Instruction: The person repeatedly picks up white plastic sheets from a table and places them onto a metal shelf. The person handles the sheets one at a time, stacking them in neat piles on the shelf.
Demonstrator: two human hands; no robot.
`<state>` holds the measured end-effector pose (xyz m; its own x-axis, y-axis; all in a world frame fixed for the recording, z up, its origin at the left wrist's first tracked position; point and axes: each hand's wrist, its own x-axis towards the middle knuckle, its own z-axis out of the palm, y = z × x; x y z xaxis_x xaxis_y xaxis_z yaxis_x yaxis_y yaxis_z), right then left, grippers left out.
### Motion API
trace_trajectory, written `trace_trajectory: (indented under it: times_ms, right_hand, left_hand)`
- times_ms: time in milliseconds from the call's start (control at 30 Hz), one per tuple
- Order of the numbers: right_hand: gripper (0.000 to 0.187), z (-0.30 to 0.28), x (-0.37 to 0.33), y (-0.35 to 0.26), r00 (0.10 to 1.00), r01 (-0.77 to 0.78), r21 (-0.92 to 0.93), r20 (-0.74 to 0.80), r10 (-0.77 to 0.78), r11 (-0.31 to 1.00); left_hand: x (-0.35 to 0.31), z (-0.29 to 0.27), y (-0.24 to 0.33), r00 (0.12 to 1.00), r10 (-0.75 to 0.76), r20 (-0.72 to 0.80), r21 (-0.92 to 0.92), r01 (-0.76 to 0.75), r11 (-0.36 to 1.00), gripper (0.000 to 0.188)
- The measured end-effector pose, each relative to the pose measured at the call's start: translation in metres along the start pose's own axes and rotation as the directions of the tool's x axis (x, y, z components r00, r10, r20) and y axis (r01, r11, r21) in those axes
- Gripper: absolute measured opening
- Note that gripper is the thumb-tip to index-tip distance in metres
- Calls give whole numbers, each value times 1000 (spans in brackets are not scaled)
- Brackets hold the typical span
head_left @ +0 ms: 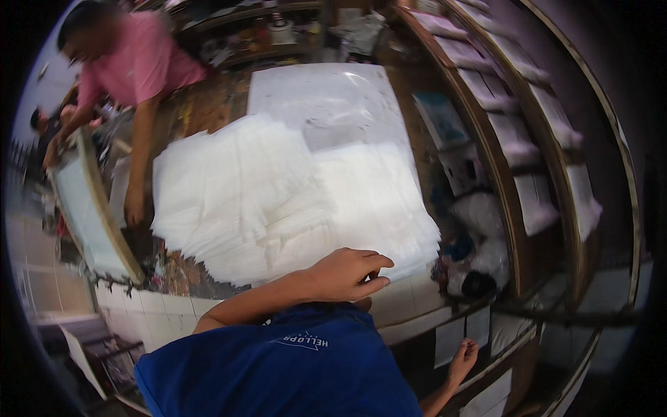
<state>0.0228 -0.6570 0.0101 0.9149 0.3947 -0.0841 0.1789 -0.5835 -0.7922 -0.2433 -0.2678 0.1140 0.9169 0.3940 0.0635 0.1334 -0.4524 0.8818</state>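
Observation:
My left hand (351,272) hangs at the near edge of the table, its forearm crossing in front of my blue shirt. Its fingers are curled, with a gap between thumb and index finger and nothing visible between them. Just beyond it lies a broad fanned pile of thin white sheets (236,181); a second, flatter stack of white sheets (375,201) adjoins it on the right. Low on the right, my right hand (463,357) pinches the lower edge of a white sheet (450,342) at a wooden rack.
A translucent board (326,97) lies under the sheets on the stained table (198,111). At the far left a person in pink (135,59) handles a wood-framed screen (90,208). Slatted racks (479,139) holding white sheets rise on the right, with plastic bags (483,222) beside them.

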Motion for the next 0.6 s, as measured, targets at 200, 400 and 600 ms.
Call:
trace_trajectory:
  times_ms: [200,400,600]
  right_hand:
    - [18,48,55,-34,974,108,6,201,-107,994]
    - [22,80,52,-59,951,146,9,273,-143,989]
    - [17,76,34,-29,962,95,14,255,-95,995]
  left_hand:
    - [-29,-45,-6,933,-61,-354,117,109,987,26]
    - [-36,-71,-7,868,-42,-495,193,158,968,25]
    - [-24,-100,-12,800,-2,-600,266,202,943,22]
